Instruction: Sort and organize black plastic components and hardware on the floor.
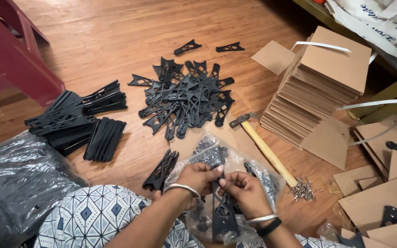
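My left hand (198,177) and my right hand (246,190) meet low in the middle, both gripping the top of a black flat triangular lattice bracket (221,213) that hangs down between my wrists. Under the hands lies a clear plastic bag (235,160) with small dark parts in it. Just left of my left hand rests a small stack of the same brackets (161,171). A loose heap of black brackets (187,96) sits farther out on the wooden floor.
Stacked black brackets (76,121) lie at the left beside a black plastic bag (14,179). A wooden-handled hammer (265,149) and a pile of small nails (303,189) sit right of my hands. A tall stack of brown boards (318,85) stands beyond them, with a red bench leg (17,59) top left.
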